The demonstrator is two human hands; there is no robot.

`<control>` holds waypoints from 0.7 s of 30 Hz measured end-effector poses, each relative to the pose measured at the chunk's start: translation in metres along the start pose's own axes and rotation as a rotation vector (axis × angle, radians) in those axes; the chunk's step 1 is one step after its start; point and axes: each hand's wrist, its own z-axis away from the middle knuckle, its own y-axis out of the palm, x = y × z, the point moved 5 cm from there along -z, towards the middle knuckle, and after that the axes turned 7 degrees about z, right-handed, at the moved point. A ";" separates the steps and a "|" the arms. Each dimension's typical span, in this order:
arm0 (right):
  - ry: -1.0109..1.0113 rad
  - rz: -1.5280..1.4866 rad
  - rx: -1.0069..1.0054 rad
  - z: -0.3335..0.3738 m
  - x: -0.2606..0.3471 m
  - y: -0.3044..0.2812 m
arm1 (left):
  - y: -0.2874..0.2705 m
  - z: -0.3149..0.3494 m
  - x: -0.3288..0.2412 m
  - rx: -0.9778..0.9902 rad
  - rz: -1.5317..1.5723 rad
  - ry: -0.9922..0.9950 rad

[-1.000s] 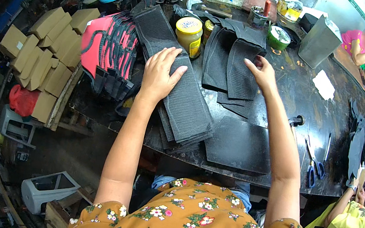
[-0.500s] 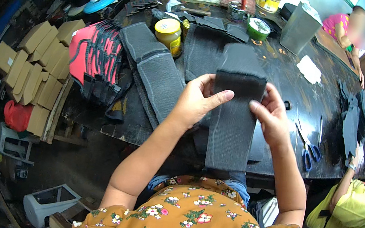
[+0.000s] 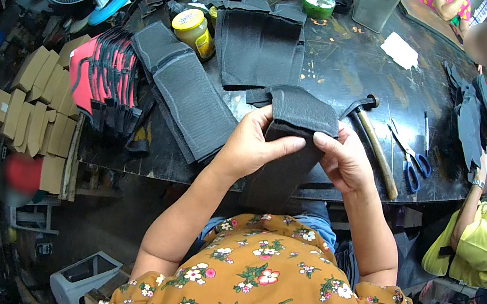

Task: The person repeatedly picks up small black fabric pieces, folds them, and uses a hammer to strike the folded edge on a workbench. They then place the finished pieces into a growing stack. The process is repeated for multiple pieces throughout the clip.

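Observation:
Between my two hands, near the table's front edge, is a long black fabric piece (image 3: 304,112) folded over at its top. My left hand (image 3: 255,147) pinches its left side, the thumb lying across the fold. The right side is gripped by my right hand (image 3: 346,160), thumb and fingers closed on the edge. The lower end of the piece hangs toward my lap, dark and partly in shade. Just beyond my right hand lies a hammer (image 3: 377,152) with a wooden handle. Scissors (image 3: 411,161) with blue handles rest to its right.
Layered black strips (image 3: 196,105) and red-and-black pieces (image 3: 90,76) lie on the left. A yellow-lidded jar (image 3: 194,32) stands beside black panels (image 3: 254,53). Farther off are a green tub (image 3: 317,7) and a metal can (image 3: 376,6). Other people work around the table.
The view has shifted, so the table's things appear farther left and higher. Both hands keep hold of the fabric piece, which is now tilted, its folded top lower. The hammer has come into sight.

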 end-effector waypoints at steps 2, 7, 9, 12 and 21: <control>-0.052 0.067 0.017 0.002 -0.001 0.003 | -0.001 0.006 0.001 -0.024 0.001 -0.052; -0.104 0.134 0.029 0.005 -0.006 0.001 | -0.002 0.011 0.010 -0.057 0.057 -0.055; -0.120 0.156 0.019 0.006 -0.008 -0.003 | -0.005 0.013 0.016 -0.072 0.109 -0.009; -0.141 0.155 -0.007 0.009 -0.012 -0.010 | -0.010 0.015 0.029 -0.078 0.199 0.020; -0.254 0.450 -0.172 0.009 -0.022 -0.038 | -0.001 -0.003 0.046 -0.188 0.111 0.109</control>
